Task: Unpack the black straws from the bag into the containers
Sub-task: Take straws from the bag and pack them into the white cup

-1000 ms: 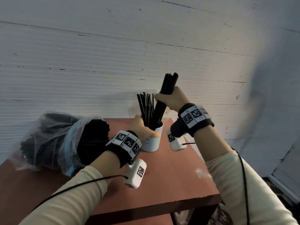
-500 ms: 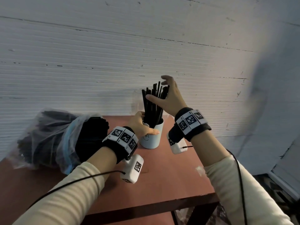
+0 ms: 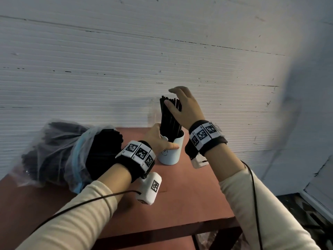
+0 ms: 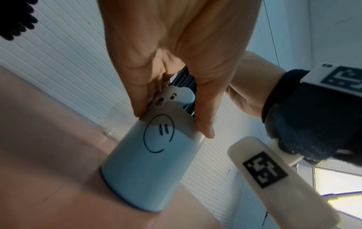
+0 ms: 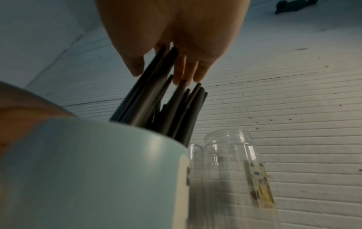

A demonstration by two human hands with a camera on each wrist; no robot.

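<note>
The left hand [image 3: 158, 139] gripped the cup [image 3: 171, 150] to steady it while the right hand [image 3: 183, 109], fingers spread, patted the straws [image 3: 169, 114] level.

Both forearms wear cream ribbed sleeves [image 3: 72, 219]. Each wrist carries a black fabric band [image 3: 133, 166] faced with white fiducial-marker tiles [image 3: 138, 153], a white marker-printed camera module [image 3: 149, 189], and a thin black cable [image 3: 81, 204].

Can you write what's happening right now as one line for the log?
left hand: holds cup | right hand: open, touching straws in cup | bag: on table, more straws inside | jar: empty
</note>
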